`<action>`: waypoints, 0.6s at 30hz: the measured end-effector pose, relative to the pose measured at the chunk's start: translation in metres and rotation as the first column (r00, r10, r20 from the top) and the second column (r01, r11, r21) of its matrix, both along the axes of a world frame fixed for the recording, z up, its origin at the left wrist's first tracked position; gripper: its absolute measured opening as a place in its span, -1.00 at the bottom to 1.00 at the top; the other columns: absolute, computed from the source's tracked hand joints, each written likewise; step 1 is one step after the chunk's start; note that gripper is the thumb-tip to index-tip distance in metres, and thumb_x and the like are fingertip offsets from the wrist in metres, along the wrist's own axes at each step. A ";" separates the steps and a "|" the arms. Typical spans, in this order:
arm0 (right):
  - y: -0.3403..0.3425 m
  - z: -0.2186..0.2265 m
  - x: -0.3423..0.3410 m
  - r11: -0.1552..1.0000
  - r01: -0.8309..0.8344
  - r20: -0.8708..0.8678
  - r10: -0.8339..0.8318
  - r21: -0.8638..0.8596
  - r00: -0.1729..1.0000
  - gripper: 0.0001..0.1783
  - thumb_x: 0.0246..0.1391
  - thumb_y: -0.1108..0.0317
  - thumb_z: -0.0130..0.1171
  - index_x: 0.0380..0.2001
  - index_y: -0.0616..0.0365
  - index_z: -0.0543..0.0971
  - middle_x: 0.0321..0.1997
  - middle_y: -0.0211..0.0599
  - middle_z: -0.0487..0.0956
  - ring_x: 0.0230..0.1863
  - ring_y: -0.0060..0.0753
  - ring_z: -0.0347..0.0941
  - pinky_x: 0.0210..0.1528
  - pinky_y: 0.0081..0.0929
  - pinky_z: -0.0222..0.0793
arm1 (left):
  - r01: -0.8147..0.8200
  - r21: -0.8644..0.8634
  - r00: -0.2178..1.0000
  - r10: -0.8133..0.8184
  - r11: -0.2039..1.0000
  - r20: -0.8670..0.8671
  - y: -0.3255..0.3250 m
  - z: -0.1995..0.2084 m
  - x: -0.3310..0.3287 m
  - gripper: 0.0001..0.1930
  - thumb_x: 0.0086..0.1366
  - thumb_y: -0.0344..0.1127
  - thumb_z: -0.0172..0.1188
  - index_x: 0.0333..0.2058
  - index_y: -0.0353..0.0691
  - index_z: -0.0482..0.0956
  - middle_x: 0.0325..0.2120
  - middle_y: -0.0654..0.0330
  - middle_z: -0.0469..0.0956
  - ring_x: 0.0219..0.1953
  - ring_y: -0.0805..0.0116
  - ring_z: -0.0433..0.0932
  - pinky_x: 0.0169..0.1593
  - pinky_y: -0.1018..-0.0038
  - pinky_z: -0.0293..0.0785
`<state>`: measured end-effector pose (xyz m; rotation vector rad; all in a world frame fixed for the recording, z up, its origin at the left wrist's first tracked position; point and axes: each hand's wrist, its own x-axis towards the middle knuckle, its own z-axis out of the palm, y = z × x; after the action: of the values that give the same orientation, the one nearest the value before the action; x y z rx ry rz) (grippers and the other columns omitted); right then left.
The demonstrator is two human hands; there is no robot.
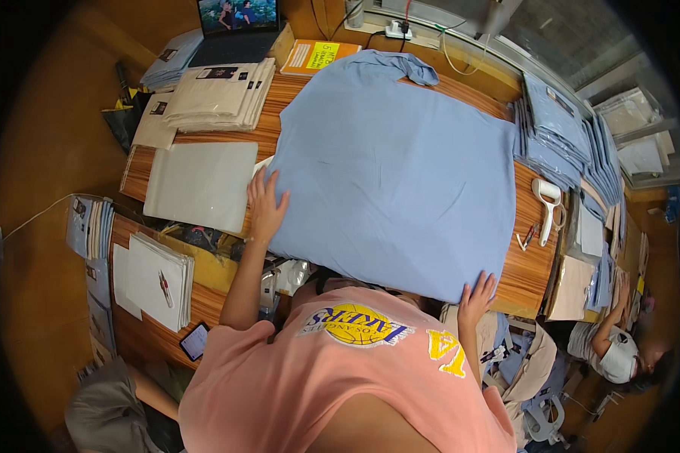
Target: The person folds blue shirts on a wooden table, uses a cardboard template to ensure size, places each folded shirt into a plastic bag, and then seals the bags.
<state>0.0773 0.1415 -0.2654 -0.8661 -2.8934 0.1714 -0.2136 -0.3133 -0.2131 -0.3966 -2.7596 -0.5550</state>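
Observation:
A light blue shirt (pixel 393 181) lies spread over the wood-grain table (pixel 533 272), its collar end far from me and its hem along the near edge. My left hand (pixel 265 214) is at the shirt's left edge, fingers spread and touching the cloth. At the near right corner of the hem, my right hand (pixel 474 300) lies with its fingers apart on the fabric. Neither hand grips anything that I can see. Left of the shirt is a translucent whitish sheet (pixel 200 185), close to my left hand.
A lint roller (pixel 545 200) and small red-handled snips (pixel 527 236) lie at the right. Packed blue shirts (pixel 555 124) are stacked beyond them. Beige packs (pixel 215 98) and a laptop (pixel 238 41) stand far left. A phone (pixel 195 341) lies near left; another person (pixel 612 351) is at right.

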 end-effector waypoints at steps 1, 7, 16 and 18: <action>0.000 0.002 0.001 1.000 -0.005 0.016 0.006 -0.010 1.000 -0.34 0.13 0.09 -0.02 0.28 -0.06 0.13 0.39 -0.12 -0.03 0.40 -0.04 -0.18 0.29 0.18 -0.30 | 0.006 0.045 1.000 -0.007 0.999 0.011 0.004 0.002 -0.017 -0.54 0.23 -0.21 0.05 0.09 -0.23 0.30 0.14 -0.02 0.21 0.20 0.06 0.16 0.19 0.10 0.06; -0.003 0.023 -0.007 0.994 -0.056 0.062 0.062 -0.095 0.996 -0.34 0.10 0.12 0.03 0.26 -0.04 0.17 0.38 -0.10 0.00 0.40 -0.03 -0.16 0.29 0.15 -0.27 | -0.278 0.061 0.939 0.257 0.959 0.230 0.009 -0.007 -0.135 -0.73 0.19 -0.21 0.11 -0.23 -0.30 0.49 -0.23 -0.03 0.51 -0.16 -0.02 0.46 -0.10 0.21 0.36; -0.006 0.042 -0.014 0.988 0.151 -0.092 -0.153 -0.025 0.984 -0.38 -0.01 0.07 0.15 0.12 0.06 0.35 0.29 0.06 0.12 0.34 0.03 -0.04 0.29 0.12 -0.23 | -0.048 0.449 0.997 0.071 0.892 -0.034 0.040 -0.018 -0.076 -0.55 0.10 -0.53 0.15 0.02 -0.42 0.36 -0.02 -0.09 0.40 0.06 0.04 0.37 0.11 0.24 0.27; -0.004 0.057 -0.049 0.987 0.160 -0.082 -0.159 -0.005 0.984 -0.40 0.04 0.04 0.09 0.14 0.01 0.32 0.31 0.01 0.09 0.35 0.01 -0.07 0.29 0.17 -0.22 | -0.150 0.184 0.978 0.173 0.971 -0.118 -0.018 -0.074 -0.064 -0.52 0.18 -0.38 0.15 0.07 -0.36 0.32 0.04 -0.09 0.35 0.10 0.00 0.31 0.16 0.18 0.19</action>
<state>0.0279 0.1372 -0.2082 -1.0594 -2.7333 0.1855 -0.2779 -0.3310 -0.2867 -0.1596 -2.5605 -0.6948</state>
